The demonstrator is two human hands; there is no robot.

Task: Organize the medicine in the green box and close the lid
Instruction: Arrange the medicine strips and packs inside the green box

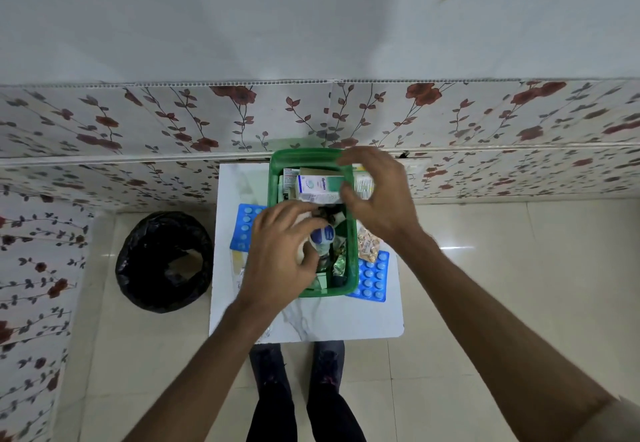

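Observation:
A green box (351, 261) stands open on a small white table (332, 320), filled with cartons, foil strips and bottles. My left hand (280, 254) reaches into its near half and grips a white and blue bottle (323, 235). My right hand (377, 192) hovers over the far right part, fingers curled around the end of a white and green carton (318, 183) that lies across the box. Blue blister packs lie on the table at the left (246, 225) and right (374, 277) of the box. A packet of orange pills (367, 246) rests beside the right wall. No lid is identifiable.
A round bin lined with a black bag (164, 261) stands on the tiled floor left of the table. A floral-patterned wall (173, 123) runs just behind the table. My legs (301, 389) are at the table's near edge.

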